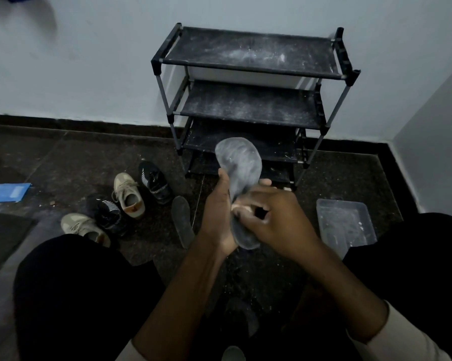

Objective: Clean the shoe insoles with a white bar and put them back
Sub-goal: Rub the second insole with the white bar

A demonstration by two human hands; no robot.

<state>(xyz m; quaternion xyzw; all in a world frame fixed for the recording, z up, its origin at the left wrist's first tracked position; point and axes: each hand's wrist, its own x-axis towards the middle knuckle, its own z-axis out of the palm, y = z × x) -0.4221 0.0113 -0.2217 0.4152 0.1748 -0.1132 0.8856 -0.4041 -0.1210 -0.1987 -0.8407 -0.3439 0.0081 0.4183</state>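
**A:** Where is the insole you are working on?

**B:** Up in front of me, off the floor point(76, 157). My left grip point(217, 212) is wrapped round the middle of the grey insole point(239, 162), thumb on the near edge, so the toe stands up and the heel hangs down by my wrist. My right grip point(274, 217) is curled over the middle, fingers closed on a pale lump that I take for the white bar point(242, 208). It is pressed against the insole.

**A:** What could go wrong from here?

**B:** The insole looks thin and floppy, and I hold it only at the middle. If I push hard near the toe, it will likely fold away and the bar will skid off. The bar seems small in my fingers. A slip could drop it between my knees, where the light is poor.

**A:** Anything else?

**B:** Powder. White dust already lies on the shoe rack point(248, 105) and the floor, so loose strokes would scatter more. Working over the plastic tray point(346, 225) to my right would catch it.

**A:** And putting them back?

**B:** A second insole point(182, 220) lies on the floor just beside the beige sneakers point(129, 195) and the black sneakers point(154, 182). With two pairs mixed together, I could slide an insole into the wrong shoe.
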